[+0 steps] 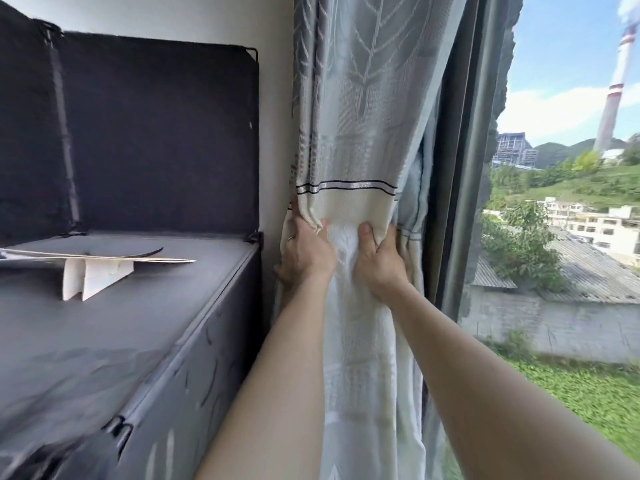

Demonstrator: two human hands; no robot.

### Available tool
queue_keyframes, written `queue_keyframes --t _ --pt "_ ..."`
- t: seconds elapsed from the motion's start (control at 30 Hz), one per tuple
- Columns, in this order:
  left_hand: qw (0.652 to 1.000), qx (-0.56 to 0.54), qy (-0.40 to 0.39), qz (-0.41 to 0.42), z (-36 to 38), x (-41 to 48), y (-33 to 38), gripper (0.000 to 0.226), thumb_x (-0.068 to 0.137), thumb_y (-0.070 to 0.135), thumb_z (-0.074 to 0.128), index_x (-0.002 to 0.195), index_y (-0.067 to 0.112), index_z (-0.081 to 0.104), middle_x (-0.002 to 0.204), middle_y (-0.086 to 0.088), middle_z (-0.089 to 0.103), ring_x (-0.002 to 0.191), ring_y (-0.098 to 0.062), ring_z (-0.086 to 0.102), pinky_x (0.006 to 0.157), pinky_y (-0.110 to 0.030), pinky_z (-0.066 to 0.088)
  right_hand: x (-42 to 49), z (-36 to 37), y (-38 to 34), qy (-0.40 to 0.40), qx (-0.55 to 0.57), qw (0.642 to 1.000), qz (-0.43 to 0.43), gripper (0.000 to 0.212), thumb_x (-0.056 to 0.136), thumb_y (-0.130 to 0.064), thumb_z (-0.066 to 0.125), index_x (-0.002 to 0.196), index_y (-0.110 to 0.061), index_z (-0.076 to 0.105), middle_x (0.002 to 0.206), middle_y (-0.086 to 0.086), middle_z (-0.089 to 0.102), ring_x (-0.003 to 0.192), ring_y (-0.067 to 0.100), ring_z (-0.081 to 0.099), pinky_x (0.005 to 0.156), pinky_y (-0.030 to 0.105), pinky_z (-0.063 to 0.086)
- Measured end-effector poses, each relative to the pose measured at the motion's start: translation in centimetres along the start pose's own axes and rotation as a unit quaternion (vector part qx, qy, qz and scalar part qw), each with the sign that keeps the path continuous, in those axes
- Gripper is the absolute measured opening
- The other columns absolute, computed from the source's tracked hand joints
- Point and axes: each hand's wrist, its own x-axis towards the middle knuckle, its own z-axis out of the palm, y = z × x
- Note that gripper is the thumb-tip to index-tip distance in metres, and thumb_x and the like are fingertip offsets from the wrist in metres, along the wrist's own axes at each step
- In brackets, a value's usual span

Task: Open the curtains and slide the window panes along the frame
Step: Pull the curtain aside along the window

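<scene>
A grey and cream patterned curtain (353, 116) hangs bunched in folds against the white wall at the left end of the window. My left hand (304, 252) grips its left edge beside the wall. My right hand (379, 261) clutches the folds just to the right, thumb pressed into the cloth. Both hands hold the fabric below a dark double stripe. To the right stands the dark window frame (464, 188), and past it the glass pane (568, 202) shows sky, hills and buildings outside.
A dark grey fabric cabinet (145, 341) stands close on the left, its lid panel (162, 140) raised against the wall. A flat cardboard piece (97, 268) lies on its top. The white wall (275, 133) sits between cabinet and curtain.
</scene>
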Motion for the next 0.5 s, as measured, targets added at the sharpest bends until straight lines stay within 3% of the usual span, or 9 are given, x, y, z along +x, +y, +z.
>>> queue_keyframes --t 0.1,0.23,0.33,0.5 --pt "1.000 -0.026 0.004 0.014 1.3 2.1 -1.0 0.049 0.097 0.048 0.046 0.142 0.034 0.033 0.136 -0.003 0.057 0.119 -0.036 0.054 0.102 -0.053 0.039 2.0 1.2 0.8 -0.004 0.008 1.000 -0.004 0.065 0.092 -0.067 0.034 0.147 -0.034 0.024 0.140 -0.003 0.052 0.128 0.028 0.047 0.091 0.025 0.025" --pt "0.997 -0.074 0.003 0.027 2.7 4.9 -2.3 0.055 0.092 0.049 0.056 0.142 0.037 0.037 0.130 0.002 0.060 0.119 -0.033 0.055 0.099 -0.043 0.044 4.2 2.7 1.8 -0.006 0.002 1.000 -0.007 0.070 0.092 -0.068 0.033 0.151 -0.035 0.018 0.145 -0.004 0.048 0.133 0.026 0.043 0.096 0.026 0.024" --pt "0.995 -0.097 -0.008 0.004 3.9 5.7 -2.8 0.059 0.092 0.042 0.058 0.145 0.040 0.033 0.132 0.000 0.059 0.120 -0.033 0.054 0.104 -0.051 0.040 5.6 3.6 2.4 -0.009 -0.010 1.000 -0.002 0.070 0.093 -0.066 0.033 0.152 -0.029 0.020 0.146 0.000 0.048 0.134 0.028 0.042 0.106 0.030 0.026" --pt "0.994 -0.094 -0.041 -0.041 5.4 5.4 -4.1 0.038 0.089 0.033 0.065 0.122 0.018 0.053 0.122 -0.013 0.063 0.115 -0.037 0.057 0.103 -0.050 0.041 6.4 4.2 3.2 0.011 -0.012 1.000 -0.022 0.058 0.098 -0.054 0.037 0.147 -0.023 0.035 0.141 0.001 0.053 0.130 0.026 0.046 0.093 0.021 0.025"
